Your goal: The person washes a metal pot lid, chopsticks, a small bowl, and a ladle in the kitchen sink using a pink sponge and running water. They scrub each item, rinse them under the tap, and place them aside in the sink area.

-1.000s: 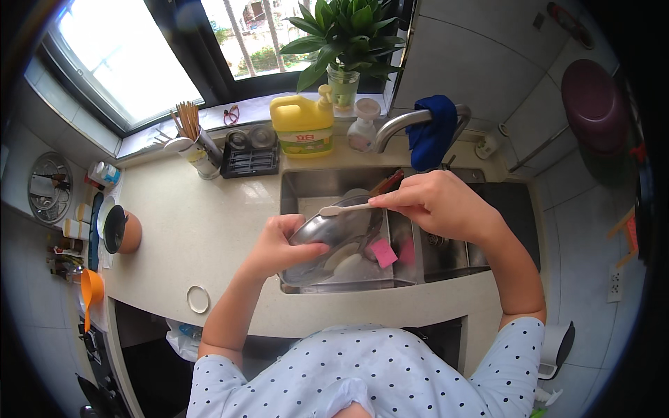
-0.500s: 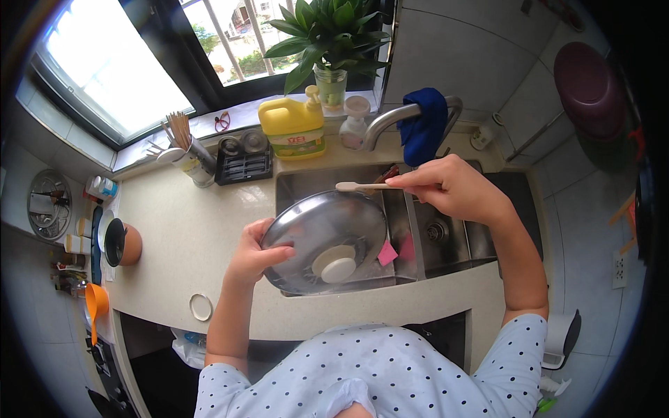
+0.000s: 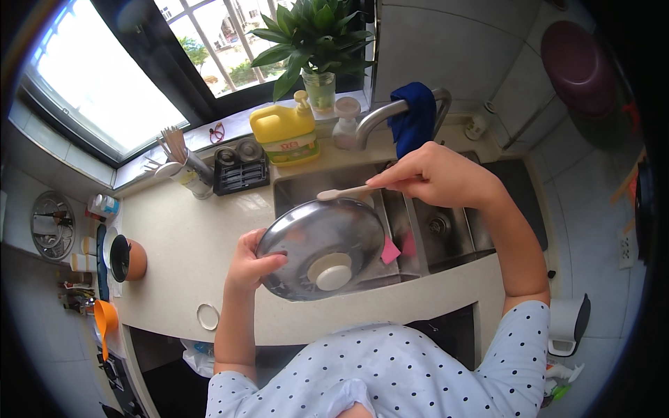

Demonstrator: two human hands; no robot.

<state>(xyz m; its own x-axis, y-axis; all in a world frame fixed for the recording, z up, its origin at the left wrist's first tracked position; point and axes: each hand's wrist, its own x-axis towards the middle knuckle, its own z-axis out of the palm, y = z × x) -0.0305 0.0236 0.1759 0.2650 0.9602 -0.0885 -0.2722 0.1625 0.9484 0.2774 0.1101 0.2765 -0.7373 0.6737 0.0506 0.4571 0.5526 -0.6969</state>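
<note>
Silver pot lid point(image 3: 306, 240) with white knob point(image 3: 332, 271), yellow detergent jug point(image 3: 284, 132), blue cloth point(image 3: 412, 118), white blue-dotted shirt point(image 3: 390, 376).

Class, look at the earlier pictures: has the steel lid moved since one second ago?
Yes. The steel lid, held by the left hand, has turned from edge-on inside the sink to lying broad over its near-left rim, knob facing up.

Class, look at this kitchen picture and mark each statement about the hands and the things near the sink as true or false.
1. The left hand grips the rim of the metal pot lid. True.
2. The right hand holds a knife. False: it holds a pale brush over the lid.
3. A blue cloth hangs on the tap. True.
4. The yellow jug lies inside the sink. False: it stands upright behind the sink, below the window.
</note>
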